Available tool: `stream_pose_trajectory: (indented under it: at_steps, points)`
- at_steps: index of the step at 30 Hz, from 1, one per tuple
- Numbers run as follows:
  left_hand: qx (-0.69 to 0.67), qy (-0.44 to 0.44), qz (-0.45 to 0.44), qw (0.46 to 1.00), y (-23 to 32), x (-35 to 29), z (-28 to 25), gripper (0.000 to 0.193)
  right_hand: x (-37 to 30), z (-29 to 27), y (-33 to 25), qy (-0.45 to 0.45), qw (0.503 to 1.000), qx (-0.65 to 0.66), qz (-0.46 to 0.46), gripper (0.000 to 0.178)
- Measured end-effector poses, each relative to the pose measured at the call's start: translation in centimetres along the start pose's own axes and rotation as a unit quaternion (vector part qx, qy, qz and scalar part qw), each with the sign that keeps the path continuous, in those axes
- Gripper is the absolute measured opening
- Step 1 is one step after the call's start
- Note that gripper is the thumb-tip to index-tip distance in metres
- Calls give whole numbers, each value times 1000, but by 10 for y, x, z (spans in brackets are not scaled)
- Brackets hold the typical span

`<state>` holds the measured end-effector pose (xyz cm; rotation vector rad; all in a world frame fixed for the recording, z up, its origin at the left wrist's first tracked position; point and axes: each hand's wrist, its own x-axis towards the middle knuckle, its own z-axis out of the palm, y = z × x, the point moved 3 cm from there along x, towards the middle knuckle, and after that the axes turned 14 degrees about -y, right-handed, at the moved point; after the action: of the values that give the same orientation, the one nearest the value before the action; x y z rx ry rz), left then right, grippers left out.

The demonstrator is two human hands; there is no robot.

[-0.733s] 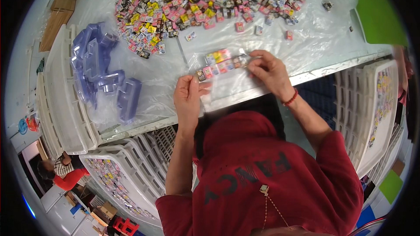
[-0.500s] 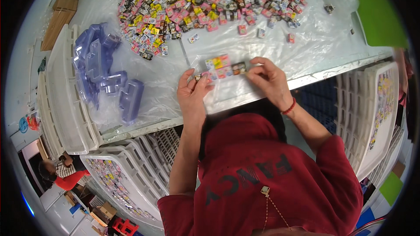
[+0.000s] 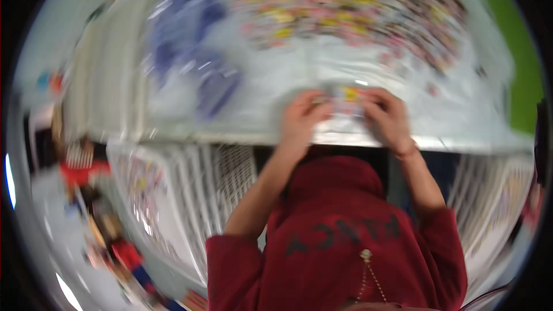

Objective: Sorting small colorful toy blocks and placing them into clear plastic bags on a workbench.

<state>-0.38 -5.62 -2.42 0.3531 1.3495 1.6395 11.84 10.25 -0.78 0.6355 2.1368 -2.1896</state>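
One pale work table (image 3: 253,137) is spanning the view, its front edge running just beyond the person, who is wearing a dark red shirt (image 3: 334,219). White slatted trays are standing in stacks below that edge, one left (image 3: 196,167), one right (image 3: 489,196). A broad heap of small pieces (image 3: 345,6), mostly pink, yellow and dark, is covering the far part of the table. A green panel (image 3: 515,69) is lying along the right side; purple-blue plastic mouldings (image 3: 190,23) are lying in a pile on the left.

Left hand (image 3: 299,118) and right hand (image 3: 391,118) are facing each other near the front edge, fingers curling inward. Between their fingertips a small multicoloured cluster (image 3: 347,98) is sitting, yellow showing on top. Fingers are bracketing both its ends; blur is hiding whether either grip is clamping, so cannot tell. A reddish bracelet (image 3: 408,151) is circling the right wrist.
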Motion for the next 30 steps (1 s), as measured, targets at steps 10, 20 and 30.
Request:
stream_pose_trajectory:
  at_steps: [10,20,30]
  points:
    - [-143,78,168,972,55,-101,-89,31,19,67,-53,-102,987,115,-33,37]
    - [-156,415,326,835,53,-314,-306,15,37,135,-61,-213,976,25,-24,33]
    - [-224,478,343,777,40,-345,-440,14,39,133,-50,-188,982,6,2,31]
